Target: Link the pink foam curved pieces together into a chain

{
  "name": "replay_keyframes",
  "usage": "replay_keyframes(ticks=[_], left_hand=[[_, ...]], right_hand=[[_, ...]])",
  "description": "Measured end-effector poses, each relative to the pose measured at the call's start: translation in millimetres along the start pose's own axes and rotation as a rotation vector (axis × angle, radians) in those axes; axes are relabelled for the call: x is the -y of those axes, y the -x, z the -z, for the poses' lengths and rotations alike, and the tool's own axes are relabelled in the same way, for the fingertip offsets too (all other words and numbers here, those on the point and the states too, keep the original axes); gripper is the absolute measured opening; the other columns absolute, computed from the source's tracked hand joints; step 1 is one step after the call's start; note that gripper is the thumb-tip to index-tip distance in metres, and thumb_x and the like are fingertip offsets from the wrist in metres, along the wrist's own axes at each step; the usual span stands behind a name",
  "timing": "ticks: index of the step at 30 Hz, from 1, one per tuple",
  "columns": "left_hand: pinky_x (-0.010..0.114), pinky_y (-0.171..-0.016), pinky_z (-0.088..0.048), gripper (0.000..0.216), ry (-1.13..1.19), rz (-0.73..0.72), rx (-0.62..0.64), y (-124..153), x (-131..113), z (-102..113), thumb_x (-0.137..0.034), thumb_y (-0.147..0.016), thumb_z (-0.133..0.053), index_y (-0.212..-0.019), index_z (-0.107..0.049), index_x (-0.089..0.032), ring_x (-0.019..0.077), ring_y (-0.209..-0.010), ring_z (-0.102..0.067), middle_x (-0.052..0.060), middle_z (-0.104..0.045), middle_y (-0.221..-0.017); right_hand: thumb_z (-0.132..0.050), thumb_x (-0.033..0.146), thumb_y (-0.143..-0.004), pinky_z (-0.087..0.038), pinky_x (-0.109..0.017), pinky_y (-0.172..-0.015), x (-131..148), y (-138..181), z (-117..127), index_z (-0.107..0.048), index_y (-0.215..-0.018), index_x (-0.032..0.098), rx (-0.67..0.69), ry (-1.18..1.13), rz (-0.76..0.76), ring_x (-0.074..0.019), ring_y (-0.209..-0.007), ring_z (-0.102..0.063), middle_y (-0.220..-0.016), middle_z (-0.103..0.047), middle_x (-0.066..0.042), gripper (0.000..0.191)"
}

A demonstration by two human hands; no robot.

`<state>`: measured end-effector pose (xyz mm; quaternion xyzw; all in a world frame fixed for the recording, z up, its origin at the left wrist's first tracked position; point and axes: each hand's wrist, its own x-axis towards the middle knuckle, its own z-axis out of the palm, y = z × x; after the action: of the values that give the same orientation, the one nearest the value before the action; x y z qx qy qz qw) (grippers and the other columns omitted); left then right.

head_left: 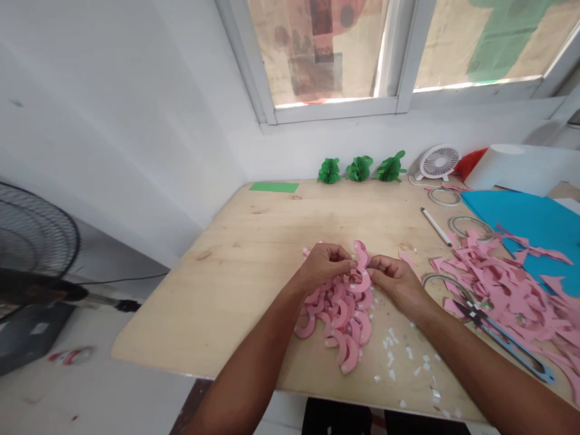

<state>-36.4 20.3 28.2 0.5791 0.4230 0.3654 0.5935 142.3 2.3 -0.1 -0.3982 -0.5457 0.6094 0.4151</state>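
Note:
Between both hands stands a pink curved paper piece (362,280), joined or overlapping with another curve above it. My left hand (322,264) pinches its left side with thumb and forefinger. On the right edge, the fingertips of my right hand (395,281) are pressed together on the same piece. Below them lies a heap of pink crescent-shaped paper pieces (342,347), some with small white squares at their ends. Small white scraps (391,357) are scattered on the table to the right of the heap.
Scissors (516,345) and pink paper offcuts (512,284) lie right on the wooden table (217,290), near tape rolls (471,227), a marker (436,227) and blue paper (539,217). Green paper shapes (360,168) and a small fan (438,162) line the wall.

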Motion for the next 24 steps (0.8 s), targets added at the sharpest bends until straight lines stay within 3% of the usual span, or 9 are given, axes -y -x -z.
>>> replay_keyframes(ticks=[24], left_hand=[[0.019,-0.046,-0.039,0.024,0.081,-0.002,0.026,-0.8,1.1,-0.4,-0.032,-0.063,-0.07,-0.064,-0.059,-0.011,0.0076,-0.044,-0.051,0.001,-0.06,-0.052]], right_hand=[[-0.067,0.035,-0.069,-0.033,-0.022,-0.05,-3.0,-1.6,0.8,-0.064,-0.078,0.015,-0.031,-0.066,-0.005,-0.0095,-0.053,-0.044,-0.06,-0.055,0.001,0.022]])
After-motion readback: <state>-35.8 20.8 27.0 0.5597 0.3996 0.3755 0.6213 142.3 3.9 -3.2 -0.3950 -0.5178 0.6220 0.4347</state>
